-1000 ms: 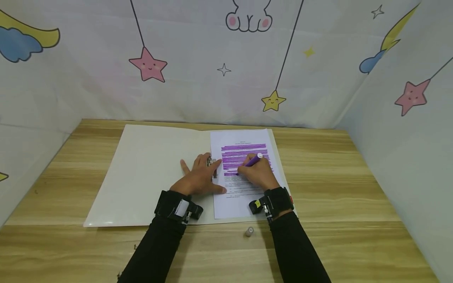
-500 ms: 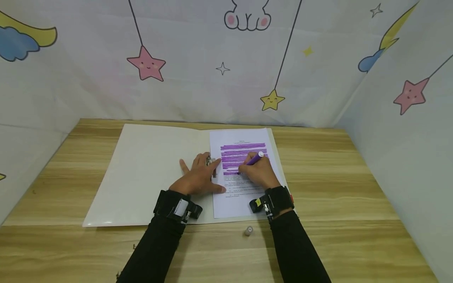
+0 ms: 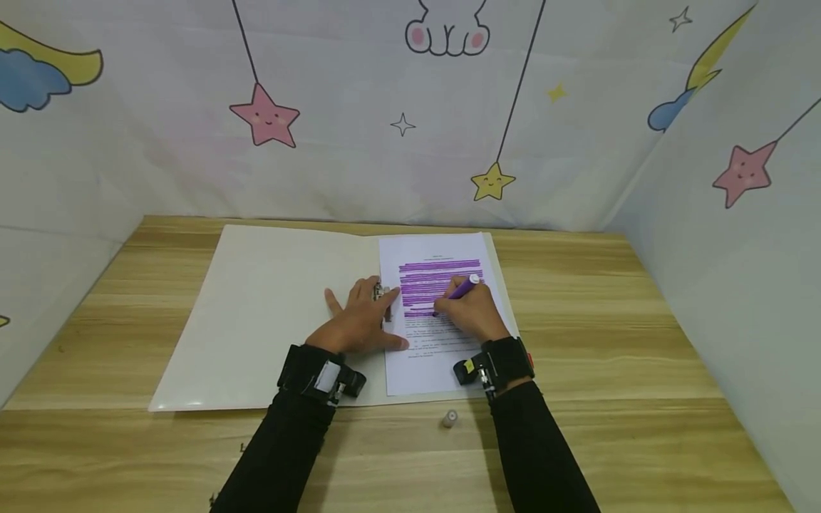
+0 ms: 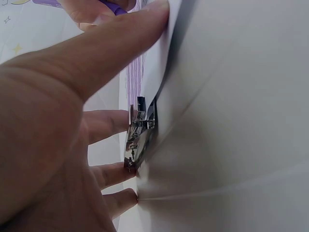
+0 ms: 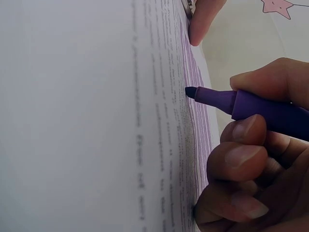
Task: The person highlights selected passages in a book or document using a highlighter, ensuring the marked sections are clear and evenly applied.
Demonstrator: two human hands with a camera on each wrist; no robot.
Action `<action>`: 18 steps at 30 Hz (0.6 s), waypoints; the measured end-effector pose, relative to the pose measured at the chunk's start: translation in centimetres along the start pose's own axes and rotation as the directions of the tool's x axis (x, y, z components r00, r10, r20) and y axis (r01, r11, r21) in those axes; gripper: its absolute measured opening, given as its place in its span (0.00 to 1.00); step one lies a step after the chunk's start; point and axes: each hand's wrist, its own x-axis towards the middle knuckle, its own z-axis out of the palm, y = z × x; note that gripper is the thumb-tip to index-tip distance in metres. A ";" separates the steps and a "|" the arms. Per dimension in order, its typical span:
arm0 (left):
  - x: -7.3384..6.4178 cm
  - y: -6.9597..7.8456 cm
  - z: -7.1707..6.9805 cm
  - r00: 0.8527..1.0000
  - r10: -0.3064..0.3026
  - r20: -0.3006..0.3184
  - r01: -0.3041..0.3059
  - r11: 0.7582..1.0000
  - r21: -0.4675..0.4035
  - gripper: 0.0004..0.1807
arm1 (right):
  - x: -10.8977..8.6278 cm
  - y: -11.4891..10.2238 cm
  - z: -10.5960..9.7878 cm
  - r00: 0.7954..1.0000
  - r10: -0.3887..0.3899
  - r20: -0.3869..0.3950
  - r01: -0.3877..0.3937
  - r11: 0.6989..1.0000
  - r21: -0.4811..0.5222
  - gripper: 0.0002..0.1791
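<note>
Right hand pinched marker, tip at page, on folder's right half. Left hand lay spread, thumb on page edge. Likely risk was page slipping, should thumb ease, skewing strokes.

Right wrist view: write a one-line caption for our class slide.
In the right hand's grip, a purple marker points its dark tip at a printed page streaked purple.
</note>
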 end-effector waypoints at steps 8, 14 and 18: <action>0.2 -0.1 0.1 1.000 -0.003 0.000 0.003 1.000 0.010 0.53 | 0.1 0.2 -0.2 1.000 0.003 0.008 -0.003 1.000 -0.013 0.12; 0.3 0.0 0.1 1.000 -0.005 0.002 0.005 1.000 0.016 0.53 | 0.1 0.2 -0.5 1.000 -0.006 0.004 0.006 1.000 -0.024 0.12; 0.2 0.1 0.0 1.000 -0.008 0.006 0.008 1.000 0.015 0.54 | 0.1 0.2 -0.6 1.000 -0.005 0.010 0.005 1.000 -0.015 0.12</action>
